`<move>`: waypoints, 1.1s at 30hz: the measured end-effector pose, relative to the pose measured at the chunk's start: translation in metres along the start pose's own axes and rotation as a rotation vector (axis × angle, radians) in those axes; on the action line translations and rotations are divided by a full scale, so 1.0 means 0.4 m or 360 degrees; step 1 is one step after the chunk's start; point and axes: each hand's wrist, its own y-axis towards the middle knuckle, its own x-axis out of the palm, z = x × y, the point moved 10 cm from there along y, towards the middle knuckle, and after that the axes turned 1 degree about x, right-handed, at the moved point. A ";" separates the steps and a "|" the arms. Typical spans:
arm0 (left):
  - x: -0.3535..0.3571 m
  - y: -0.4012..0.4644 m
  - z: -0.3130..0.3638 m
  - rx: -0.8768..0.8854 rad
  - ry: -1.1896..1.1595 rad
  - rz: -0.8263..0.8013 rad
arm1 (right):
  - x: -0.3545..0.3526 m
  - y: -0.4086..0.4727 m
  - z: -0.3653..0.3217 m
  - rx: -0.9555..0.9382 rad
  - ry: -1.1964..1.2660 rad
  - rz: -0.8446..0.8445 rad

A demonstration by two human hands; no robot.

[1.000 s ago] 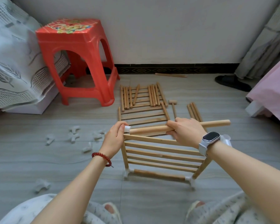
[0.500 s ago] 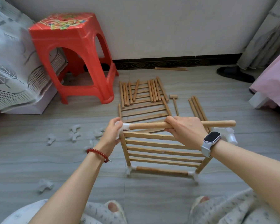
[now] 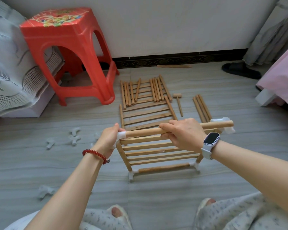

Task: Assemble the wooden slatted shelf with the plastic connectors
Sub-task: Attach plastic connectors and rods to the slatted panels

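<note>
Spare connectors lay loose on the floor at left, within reach. The left hand was curled round the panel's upper-left connector, apparently steadying it as a socket. The right hand gripped a dowel with fingers wrapped over it, its left end at that connector; seating could not be confirmed. The panel stood tilted on the floor. A mallet lay beyond

Your left hand covers most of the white connector at the dowel's left end. Your right hand hides the dowel's middle. Loose floor connectors too blurred to tell shape.
</note>
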 end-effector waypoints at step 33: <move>0.377 -0.159 0.234 0.1557 0.1834 0.0171 | -0.042 -0.219 0.392 0.1414 0.0816 -0.0475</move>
